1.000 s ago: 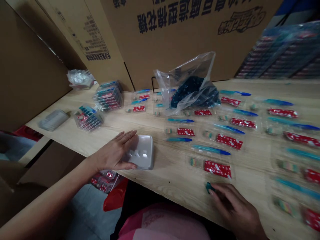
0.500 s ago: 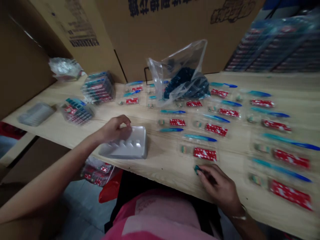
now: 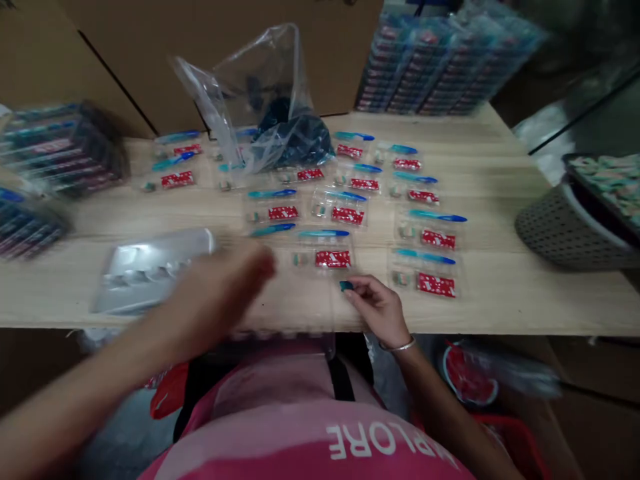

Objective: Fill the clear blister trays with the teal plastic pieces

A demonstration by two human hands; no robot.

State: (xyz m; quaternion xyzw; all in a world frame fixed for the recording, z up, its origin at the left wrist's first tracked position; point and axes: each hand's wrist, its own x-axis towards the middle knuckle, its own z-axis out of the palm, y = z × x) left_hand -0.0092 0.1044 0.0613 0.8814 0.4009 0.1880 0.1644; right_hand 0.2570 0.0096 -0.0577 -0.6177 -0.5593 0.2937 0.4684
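Note:
My right hand [image 3: 379, 308] rests at the table's near edge, its fingertips pinched on a small teal piece [image 3: 346, 286], just below a clear pack with a red card [image 3: 324, 257]. My left hand [image 3: 225, 287] is smeared by motion above the table [image 3: 500, 300], between the stack of empty clear trays [image 3: 150, 267] and the rows of packs. Its fingers cannot be made out. A faint clear tray edge [image 3: 285, 331] shows below it at the table's edge. Several filled packs, each with a blue pen and a red card [image 3: 430, 227], lie in rows.
A clear plastic bag with dark teal pieces [image 3: 280, 127] stands at the back middle. Stacks of filled packs are at the back right [image 3: 440, 67] and far left [image 3: 60, 147]. A grey basket [image 3: 560, 227] sits at the right. Cardboard boxes [image 3: 200, 40] line the back.
The view has swung right. My left hand left the stack of empty trays and swept right toward the packs. My right hand kept its pinch on the teal piece.

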